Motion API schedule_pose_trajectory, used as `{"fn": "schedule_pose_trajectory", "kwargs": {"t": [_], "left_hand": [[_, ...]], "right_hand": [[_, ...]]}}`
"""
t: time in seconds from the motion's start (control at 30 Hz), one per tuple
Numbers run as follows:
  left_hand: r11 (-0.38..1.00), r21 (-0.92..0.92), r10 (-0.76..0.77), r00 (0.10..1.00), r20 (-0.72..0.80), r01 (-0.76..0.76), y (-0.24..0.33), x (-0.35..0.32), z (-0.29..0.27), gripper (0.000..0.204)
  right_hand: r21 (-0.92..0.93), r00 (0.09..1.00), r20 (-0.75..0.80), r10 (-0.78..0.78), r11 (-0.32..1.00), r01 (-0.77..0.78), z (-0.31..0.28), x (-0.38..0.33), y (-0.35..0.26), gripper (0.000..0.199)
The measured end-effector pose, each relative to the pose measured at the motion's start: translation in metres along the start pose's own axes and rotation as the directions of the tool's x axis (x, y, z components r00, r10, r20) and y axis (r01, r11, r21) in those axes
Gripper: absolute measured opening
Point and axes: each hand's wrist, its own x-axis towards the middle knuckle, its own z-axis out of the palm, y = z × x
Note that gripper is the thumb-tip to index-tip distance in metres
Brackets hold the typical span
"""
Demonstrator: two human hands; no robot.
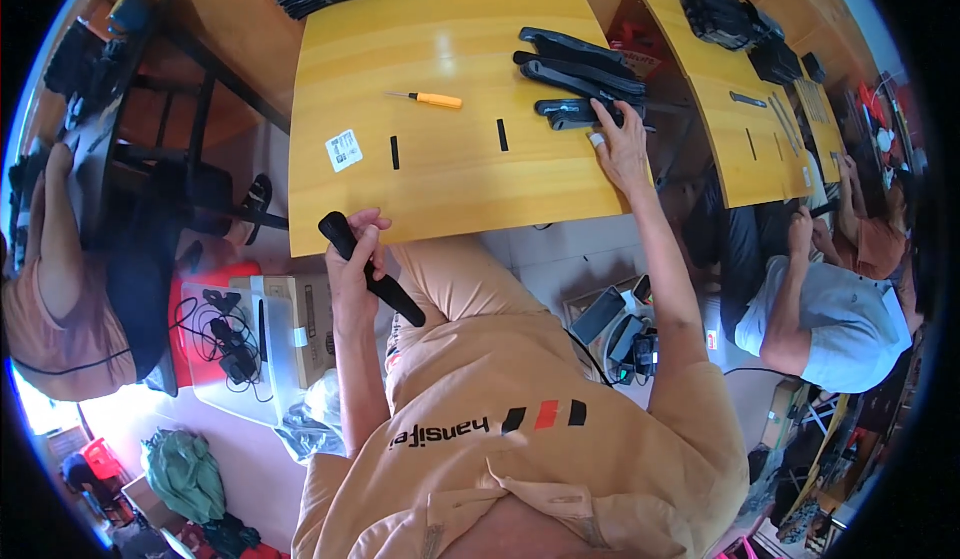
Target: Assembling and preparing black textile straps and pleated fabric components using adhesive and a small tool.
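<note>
1. Black handle [370, 270] is held in the closed left hand [352, 254], at the bench [440, 184] front edge.
2. Right hand [622, 149], fingers spread, touches the pile of black handles [578, 74].
3. Picking one needs a closing grip.

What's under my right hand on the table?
The right hand rests on the near end of a pile of black handles on the yellow table. What lies beneath the palm is covered.

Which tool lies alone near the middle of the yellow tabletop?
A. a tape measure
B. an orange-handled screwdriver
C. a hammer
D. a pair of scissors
B: the orange-handled screwdriver lies by itself on the yellow tabletop, left of the pile of black parts that the right hand touches.
</note>
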Motion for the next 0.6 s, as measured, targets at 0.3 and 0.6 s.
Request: {"fn": "schedule_pose_trajectory", "kwargs": {"t": [0.3, 0.6], "left_hand": [[0.777, -0.587, -0.081, 0.960, 0.269, 0.230, -0.007, 0.018, 0.044, 0.045], [0.912, -0.404, -0.007, 0.986, 0.165, 0.074, -0.013, 0.013, 0.059, 0.036]], "right_hand": [[0.696, 0.970, 0.242, -0.033, 0.703, -0.149, -0.055, -0.022, -0.109, 0.046], [0.820, 0.769, 0.568, -0.293, 0.118, -0.561, -0.082, -0.041, -0.212, 0.050]]}}
